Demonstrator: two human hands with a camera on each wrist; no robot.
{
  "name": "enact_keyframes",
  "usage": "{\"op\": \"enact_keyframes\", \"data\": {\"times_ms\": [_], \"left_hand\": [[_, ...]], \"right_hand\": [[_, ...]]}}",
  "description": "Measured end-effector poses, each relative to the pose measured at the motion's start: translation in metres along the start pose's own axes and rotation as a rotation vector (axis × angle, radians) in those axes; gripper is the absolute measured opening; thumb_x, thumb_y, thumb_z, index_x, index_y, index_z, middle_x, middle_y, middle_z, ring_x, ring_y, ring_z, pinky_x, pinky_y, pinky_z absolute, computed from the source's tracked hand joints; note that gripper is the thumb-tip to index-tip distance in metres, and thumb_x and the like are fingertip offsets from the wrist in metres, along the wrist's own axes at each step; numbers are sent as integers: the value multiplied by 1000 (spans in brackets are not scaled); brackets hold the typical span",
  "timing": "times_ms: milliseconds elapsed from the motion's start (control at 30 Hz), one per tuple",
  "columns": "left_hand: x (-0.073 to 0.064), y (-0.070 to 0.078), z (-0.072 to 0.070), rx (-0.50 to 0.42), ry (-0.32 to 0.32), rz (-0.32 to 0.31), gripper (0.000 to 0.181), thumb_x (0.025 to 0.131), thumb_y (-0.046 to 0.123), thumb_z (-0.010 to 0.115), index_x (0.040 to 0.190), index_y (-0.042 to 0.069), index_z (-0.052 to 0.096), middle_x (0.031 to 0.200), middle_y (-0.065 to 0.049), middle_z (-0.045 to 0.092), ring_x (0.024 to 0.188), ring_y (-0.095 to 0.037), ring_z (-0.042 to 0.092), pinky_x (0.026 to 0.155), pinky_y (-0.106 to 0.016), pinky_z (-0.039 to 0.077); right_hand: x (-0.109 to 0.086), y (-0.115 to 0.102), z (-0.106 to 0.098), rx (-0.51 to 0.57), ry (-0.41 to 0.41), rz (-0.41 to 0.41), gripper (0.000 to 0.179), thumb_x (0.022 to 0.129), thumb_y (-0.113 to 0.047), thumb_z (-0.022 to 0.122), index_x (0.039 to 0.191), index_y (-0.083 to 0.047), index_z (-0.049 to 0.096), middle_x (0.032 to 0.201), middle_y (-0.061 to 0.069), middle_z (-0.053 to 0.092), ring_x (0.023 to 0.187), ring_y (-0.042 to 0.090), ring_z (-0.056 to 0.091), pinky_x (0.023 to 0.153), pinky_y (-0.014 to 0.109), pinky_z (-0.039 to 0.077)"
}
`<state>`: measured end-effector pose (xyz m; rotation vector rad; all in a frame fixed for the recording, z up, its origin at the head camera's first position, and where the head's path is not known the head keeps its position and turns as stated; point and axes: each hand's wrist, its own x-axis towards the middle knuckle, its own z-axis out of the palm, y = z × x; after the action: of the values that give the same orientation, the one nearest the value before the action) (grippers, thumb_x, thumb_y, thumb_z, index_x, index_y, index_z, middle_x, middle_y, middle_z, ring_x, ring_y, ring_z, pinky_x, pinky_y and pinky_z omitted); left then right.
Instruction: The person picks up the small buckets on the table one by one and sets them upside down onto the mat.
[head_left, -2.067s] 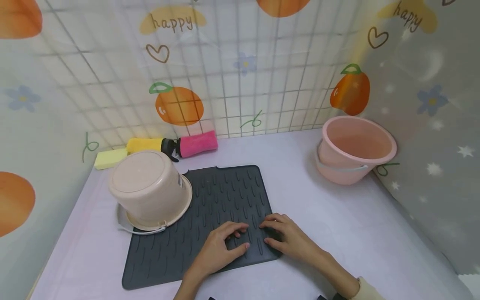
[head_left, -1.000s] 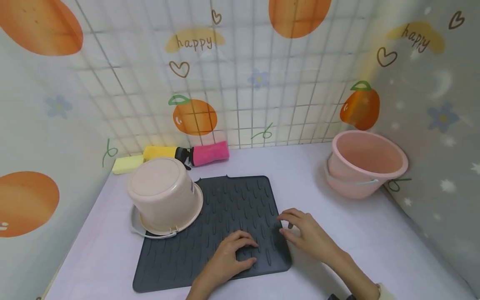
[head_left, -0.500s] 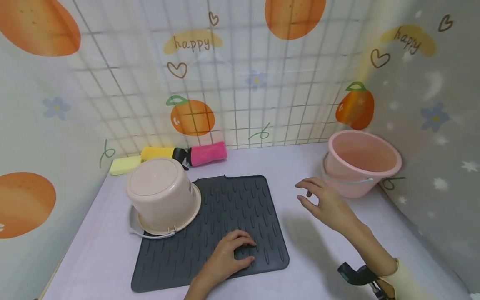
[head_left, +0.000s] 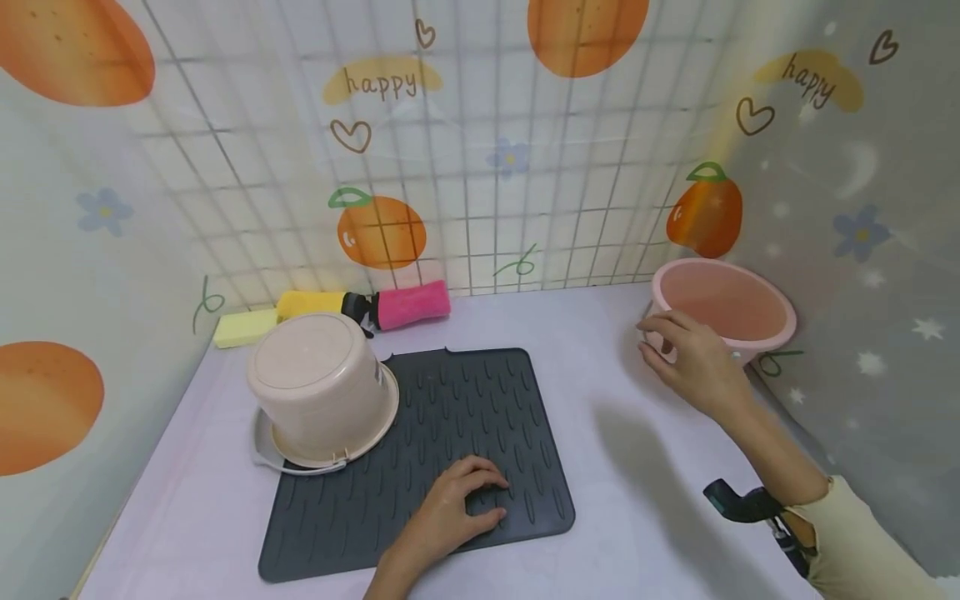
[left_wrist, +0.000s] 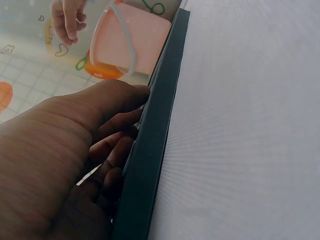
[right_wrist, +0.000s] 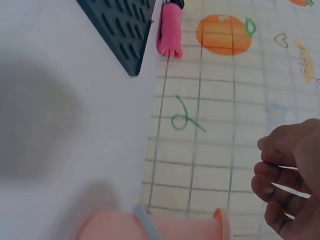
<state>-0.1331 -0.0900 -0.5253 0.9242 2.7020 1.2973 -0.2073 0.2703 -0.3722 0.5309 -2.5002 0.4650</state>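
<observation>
As the right hand rises toward the pink bucket just beyond its fingers, seemingly bringing it within reach, thumb and fingertips stand parted, empty; the left hand's relaxed, empty fingers stay over the dark mat beneath them.

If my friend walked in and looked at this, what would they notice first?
Probably the big beige bucket, turned upside down on the left and sitting partly on the dark ribbed mat. Then the pink bucket at the back right, with the right hand raised near it. The bright printed oranges on the sheet behind might pop out too.
</observation>
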Motion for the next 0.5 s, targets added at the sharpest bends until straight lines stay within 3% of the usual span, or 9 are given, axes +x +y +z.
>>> {"op": "enact_keyframes", "data": {"times_ms": [200,400,500], "left_hand": [[-1,0,0,-9,-7,-10,28,85,24,82,111,23,72,122,11,58,114,-12,55,96,-41,48],[0,1,-1,-3,-5,-12,29,85,25,82,112,24,72,123,12,57,115,-11,54,97,-43,48],[-1,1,-2,-6,-6,-7,29,85,25,82,112,24,72,123,13,57,115,-12,53,97,-43,48]], "right_hand": [[10,12,-9,-46,-46,81,35,83,-5,80,116,0,69,108,18,66,75,28,61,64,43,57],[14,25,-13,-63,-125,199,41,87,-8,76,124,4,63,118,24,60,94,40,64,79,56,55],[12,31,-14,-78,-129,214,43,86,-8,77,124,5,61,118,24,59,97,41,62,82,57,53]]}}
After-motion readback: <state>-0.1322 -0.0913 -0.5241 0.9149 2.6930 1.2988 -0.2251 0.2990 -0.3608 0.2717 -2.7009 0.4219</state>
